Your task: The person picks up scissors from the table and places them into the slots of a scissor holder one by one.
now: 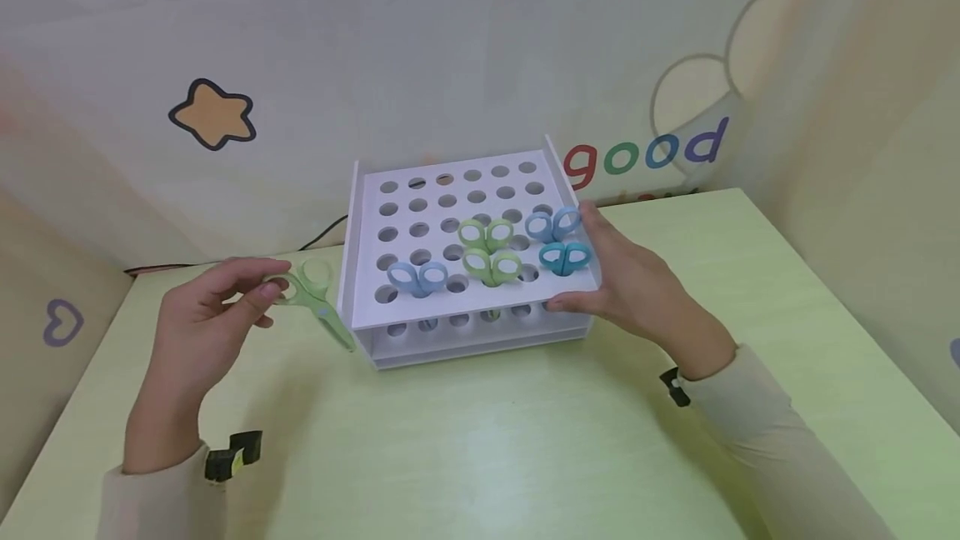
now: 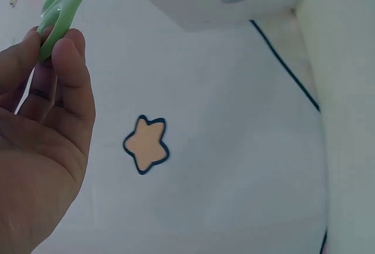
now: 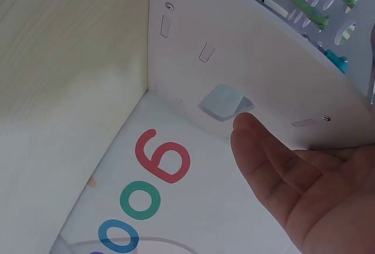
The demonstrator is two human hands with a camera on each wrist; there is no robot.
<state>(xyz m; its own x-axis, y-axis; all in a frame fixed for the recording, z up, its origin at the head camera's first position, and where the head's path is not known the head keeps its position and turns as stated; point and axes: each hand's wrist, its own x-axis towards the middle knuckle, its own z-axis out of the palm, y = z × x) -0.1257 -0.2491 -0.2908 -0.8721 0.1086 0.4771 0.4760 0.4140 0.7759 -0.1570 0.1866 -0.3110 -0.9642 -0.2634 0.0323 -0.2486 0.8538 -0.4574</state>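
Note:
My left hand (image 1: 198, 323) pinches one handle ring of light green scissors (image 1: 324, 313) between thumb and fingers. Their blades point down and right, beside the rack's left side. On the right, my right hand (image 1: 633, 283) holds the front right corner of the white rack (image 1: 350, 248), thumb at the front edge and fingers along the side wall (image 3: 234, 60). Handles up, several scissors stand in the rack's holes: light blue ones (image 1: 418, 288) front left, two green pairs near the middle, light blue ones (image 1: 553, 232) and teal ones (image 1: 565, 258) at right.
The rack stands on a pale green table (image 1: 465, 440) near the back wall, which carries a printed star (image 1: 213, 115) and coloured letters (image 1: 621, 158). A dark cable (image 1: 324, 233) runs behind the rack's left side.

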